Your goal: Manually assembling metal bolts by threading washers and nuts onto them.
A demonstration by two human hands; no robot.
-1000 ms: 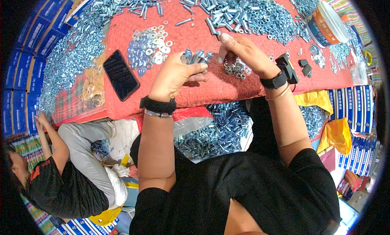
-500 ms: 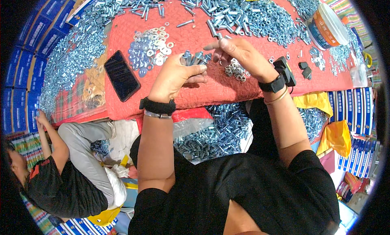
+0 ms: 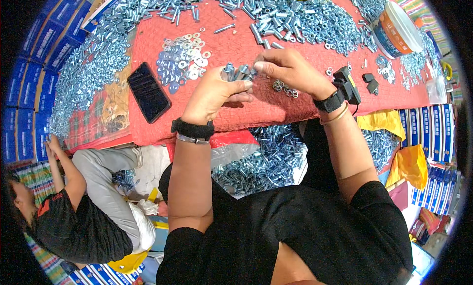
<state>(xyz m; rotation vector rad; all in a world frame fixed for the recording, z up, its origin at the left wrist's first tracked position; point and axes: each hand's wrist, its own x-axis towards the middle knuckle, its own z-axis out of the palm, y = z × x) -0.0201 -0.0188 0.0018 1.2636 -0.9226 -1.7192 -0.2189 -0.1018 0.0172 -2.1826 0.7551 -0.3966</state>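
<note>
Over the red cloth, my left hand (image 3: 209, 94) is closed round a bundle of several grey metal bolts (image 3: 241, 73), their ends sticking out above the thumb. My right hand (image 3: 288, 70) is curled, thumb and fingers pinched together at the right-hand end of that bundle. Whatever small part sits in that pinch is hidden by the fingers. Below the right hand lies a small heap of ring-shaped washers (image 3: 286, 89). Beside my left hand is a pile of flat round washers (image 3: 183, 63).
A black phone (image 3: 149, 93) lies at the left. Loose metal sleeves and nuts (image 3: 315, 26) cover the far side, near a white-and-orange bucket (image 3: 396, 31). Bolts fill a container (image 3: 261, 164) under the table edge. Blue boxes stack at the left, where another person (image 3: 79, 221) sits.
My right hand's extended fingers have curled in and come to the bolt ends in my left hand. The left hand stays nearly in place, still holding the bolts.
</note>
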